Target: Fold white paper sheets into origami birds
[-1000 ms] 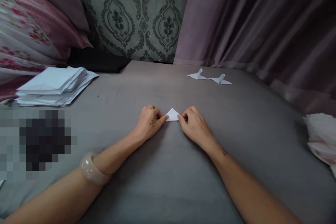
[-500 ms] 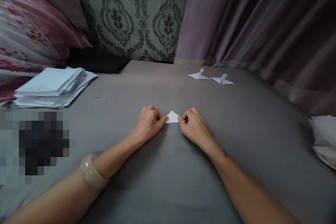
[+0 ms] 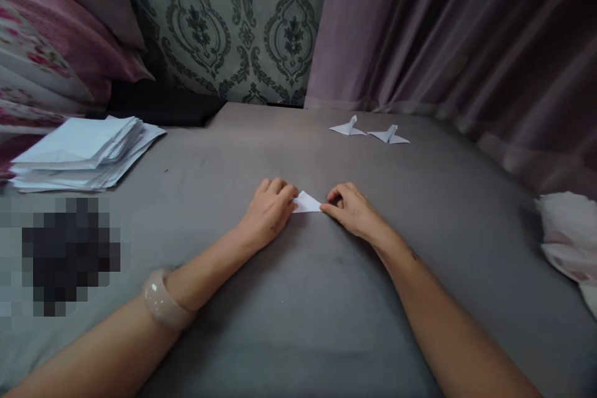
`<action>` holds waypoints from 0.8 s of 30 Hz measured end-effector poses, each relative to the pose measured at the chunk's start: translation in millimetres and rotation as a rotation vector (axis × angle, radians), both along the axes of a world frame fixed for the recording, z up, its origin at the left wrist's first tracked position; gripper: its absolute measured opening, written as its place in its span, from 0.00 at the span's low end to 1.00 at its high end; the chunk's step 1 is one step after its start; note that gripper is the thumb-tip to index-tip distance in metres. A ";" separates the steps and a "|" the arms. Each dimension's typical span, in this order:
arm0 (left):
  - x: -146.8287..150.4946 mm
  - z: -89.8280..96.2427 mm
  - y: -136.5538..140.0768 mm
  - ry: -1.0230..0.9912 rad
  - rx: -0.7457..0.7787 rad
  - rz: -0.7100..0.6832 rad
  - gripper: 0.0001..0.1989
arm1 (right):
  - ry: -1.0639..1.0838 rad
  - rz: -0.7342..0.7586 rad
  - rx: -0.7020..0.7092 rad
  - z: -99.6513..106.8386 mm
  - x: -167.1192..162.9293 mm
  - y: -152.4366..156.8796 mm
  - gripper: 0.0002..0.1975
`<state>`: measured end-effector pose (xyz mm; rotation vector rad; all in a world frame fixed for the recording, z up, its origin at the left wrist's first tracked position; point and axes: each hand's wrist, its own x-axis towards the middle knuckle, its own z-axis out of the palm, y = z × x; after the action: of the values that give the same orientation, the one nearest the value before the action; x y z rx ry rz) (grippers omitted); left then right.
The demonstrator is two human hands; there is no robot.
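A small white sheet of folded paper [image 3: 306,203], triangular with its point away from me, lies on the grey cloth between my hands. My left hand [image 3: 273,208] is closed on its left corner, its fingers bent over and covering that end. At the right corner, the thumb of my right hand [image 3: 352,208] presses the paper's tip, with the other fingers curled above it. A pale bangle [image 3: 165,301] circles my left wrist. Farther off, two folded paper birds, a left one [image 3: 349,127] and a right one [image 3: 390,135], rest side by side with wings spread.
A stack of white paper [image 3: 77,152] stands at the left, by a folded black cloth [image 3: 163,102]. Pink curtains [image 3: 354,31] hang at the back right. Crumpled whitish fabric [image 3: 569,230] lies at the right edge. The lower left is blurred out by large pixels.
The fingers of my left hand have come over the paper's left corner. My right hand has shifted slightly right, showing more of the right corner. The whole view has moved a little.
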<state>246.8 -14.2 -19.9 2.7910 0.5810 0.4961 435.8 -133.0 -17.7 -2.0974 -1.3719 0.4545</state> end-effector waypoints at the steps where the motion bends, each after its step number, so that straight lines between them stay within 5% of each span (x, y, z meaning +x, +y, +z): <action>1: 0.8 1.8 -0.2 0.028 0.021 -0.075 0.13 | 0.028 0.002 -0.010 0.4 1.9 -0.8 0.08; 4: 2.0 7.7 -1.5 0.108 0.045 -0.233 0.18 | 0.079 -0.025 0.017 3.9 -0.4 0.0 0.08; 9: -0.1 12.3 -2.4 0.149 0.078 -0.297 0.16 | 0.265 0.002 0.215 8.7 -26.3 15.6 0.09; 17: -18.5 25.7 -8.2 0.254 0.120 -0.195 0.15 | 0.152 -0.059 0.029 5.2 -43.8 30.8 0.06; 24: -32.8 33.4 -18.0 0.324 0.076 -0.119 0.13 | -0.007 -0.149 -0.062 3.3 -60.1 36.8 0.17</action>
<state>214.0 -32.2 13.5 2.9789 0.4623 0.0403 375.7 -96.2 -14.4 -2.2349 -1.2081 0.4338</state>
